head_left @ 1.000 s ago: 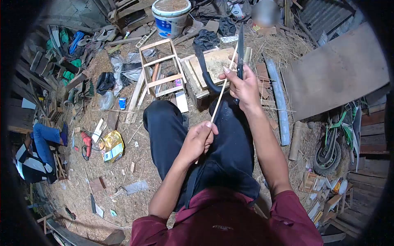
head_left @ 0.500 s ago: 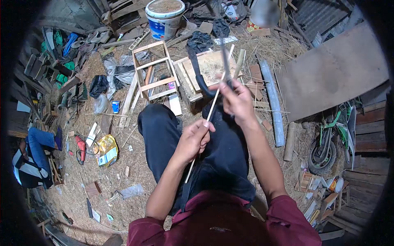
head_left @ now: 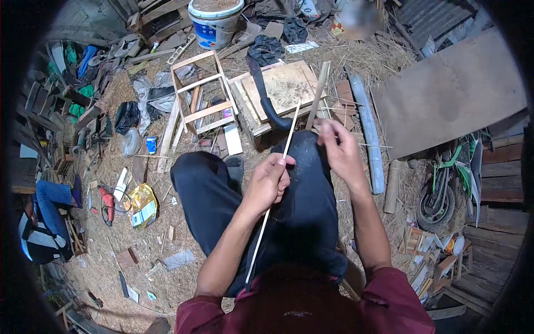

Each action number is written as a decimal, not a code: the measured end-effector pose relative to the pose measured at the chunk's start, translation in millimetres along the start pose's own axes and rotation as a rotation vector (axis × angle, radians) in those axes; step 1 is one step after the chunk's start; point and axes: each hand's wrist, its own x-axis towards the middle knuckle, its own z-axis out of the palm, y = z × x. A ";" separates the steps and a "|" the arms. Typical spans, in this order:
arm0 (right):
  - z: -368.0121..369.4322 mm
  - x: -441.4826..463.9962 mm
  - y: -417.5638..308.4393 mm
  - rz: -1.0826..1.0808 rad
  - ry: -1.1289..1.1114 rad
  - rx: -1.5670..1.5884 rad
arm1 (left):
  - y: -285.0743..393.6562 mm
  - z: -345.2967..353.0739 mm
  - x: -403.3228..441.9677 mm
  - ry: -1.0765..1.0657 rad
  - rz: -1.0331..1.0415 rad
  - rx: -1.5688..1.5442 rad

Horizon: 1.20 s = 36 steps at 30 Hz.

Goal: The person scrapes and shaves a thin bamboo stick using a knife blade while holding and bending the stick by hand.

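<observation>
My left hand (head_left: 269,182) is closed round a thin pale stick (head_left: 257,245), which slants from my lap up toward the wooden box. To the right, above my thigh, my right hand (head_left: 342,151) has its fingers curled; no knife can be made out in it, and what it grips is hidden. A curved tool with a black handle (head_left: 272,115) lies across the wooden box (head_left: 289,83) in front of my knees. A wooden strip (head_left: 318,96) leans at the box's right side.
Left of the box stands a wooden frame (head_left: 207,116). A bucket (head_left: 216,25) is behind it. On the left floor lie a red power tool (head_left: 107,205) and a yellow bag (head_left: 143,206). Another person's legs (head_left: 53,203) show far left. A large board (head_left: 450,94) and a motorbike (head_left: 439,195) are right.
The knife seen earlier in my right hand is no longer visible. That hand has moved away from the stick, to the right and down. The stick now reaches less far above my left hand.
</observation>
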 end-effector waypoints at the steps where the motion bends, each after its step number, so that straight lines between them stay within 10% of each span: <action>1: -10.5 -5.0 1.0 0.011 0.024 -0.034 | 1.0 3.2 -0.5 0.016 -0.011 0.026; 5: -24.1 -32.9 3.1 -0.326 -0.006 -0.239 | -6.6 13.2 0.6 -0.005 -0.080 0.082; 19: -65.8 -87.3 16.0 -0.104 -0.509 -0.565 | -30.4 47.9 9.4 0.001 0.120 0.814; 33: -57.1 -81.3 14.8 0.027 -0.775 -0.793 | -40.3 32.1 2.0 -0.069 -0.069 0.517; 36: -63.3 -85.6 14.6 -0.113 -0.512 -0.728 | -41.2 35.2 3.6 -0.093 -0.029 0.524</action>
